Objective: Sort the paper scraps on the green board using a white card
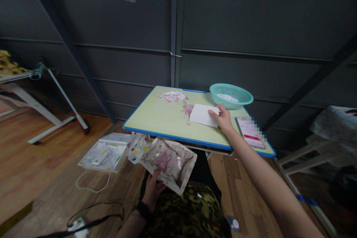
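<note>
My right hand [223,119] pinches the edge of a white card [202,114] low over the pale-green tabletop [147,117]. Close by the card's left edge lies a patch of small pink bits [187,109]; what they are is too small to tell. In my lap, my left hand [153,186] grips the near side of a shallow, speckled grey-white tray [186,169], its thumb over the rim. The tray is tilted just below the table's front edge, with pink material [169,160] inside. A heap of flat white-and-pink pieces [172,96] sits at the table's back left.
A mint-green plastic basket [245,98] holding white pieces stands at the back right of the table. A phone [251,134] lies at the right edge. On the floor to the left sits an open white box [119,160] with a cable. Dark panels rise behind.
</note>
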`<state>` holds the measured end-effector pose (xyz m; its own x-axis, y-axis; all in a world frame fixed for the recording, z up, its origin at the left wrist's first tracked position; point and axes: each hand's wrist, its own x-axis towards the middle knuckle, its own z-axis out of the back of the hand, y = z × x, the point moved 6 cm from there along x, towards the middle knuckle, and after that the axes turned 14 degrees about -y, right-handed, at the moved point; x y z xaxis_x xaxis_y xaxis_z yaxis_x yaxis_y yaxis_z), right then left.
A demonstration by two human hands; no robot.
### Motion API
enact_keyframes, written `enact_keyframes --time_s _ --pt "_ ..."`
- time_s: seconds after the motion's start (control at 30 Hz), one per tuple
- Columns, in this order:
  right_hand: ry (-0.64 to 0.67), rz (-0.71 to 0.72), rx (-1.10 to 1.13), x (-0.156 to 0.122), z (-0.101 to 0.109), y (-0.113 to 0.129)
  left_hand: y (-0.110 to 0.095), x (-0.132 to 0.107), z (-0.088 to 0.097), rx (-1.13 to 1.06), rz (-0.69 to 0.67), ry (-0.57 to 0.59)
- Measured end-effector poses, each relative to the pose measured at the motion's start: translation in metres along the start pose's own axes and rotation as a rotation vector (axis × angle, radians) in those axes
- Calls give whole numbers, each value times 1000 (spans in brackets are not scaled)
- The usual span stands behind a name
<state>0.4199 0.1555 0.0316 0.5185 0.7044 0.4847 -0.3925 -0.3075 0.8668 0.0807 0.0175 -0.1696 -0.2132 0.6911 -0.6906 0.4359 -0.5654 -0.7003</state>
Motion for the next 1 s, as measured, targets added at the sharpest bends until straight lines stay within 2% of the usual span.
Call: enact_keyframes --time_s 0.2,0.37,0.5,0.6,0.8,0.93,1.0 --pt "-62 22 -50 3 4 -2 2 3 1 0 6 -13" --pt "24 15 -21 -1 -2 3 2 3 1 -6 0 -37" --pt "-39 49 -53 -2 2 8 1 0 1 -21 -6 -23" --pt "-44 17 -14 -2 3 7 2 1 1 -20 3 -19" --pt "32 -43 58 -3 -2 3 1 1 0 -37 5 -15" --pt "7 -50 54 -3 0 1 1 1 0 -46 6 -27" --pt "43 -66 55 -3 -3 0 1 1 0 -36 13 -38"
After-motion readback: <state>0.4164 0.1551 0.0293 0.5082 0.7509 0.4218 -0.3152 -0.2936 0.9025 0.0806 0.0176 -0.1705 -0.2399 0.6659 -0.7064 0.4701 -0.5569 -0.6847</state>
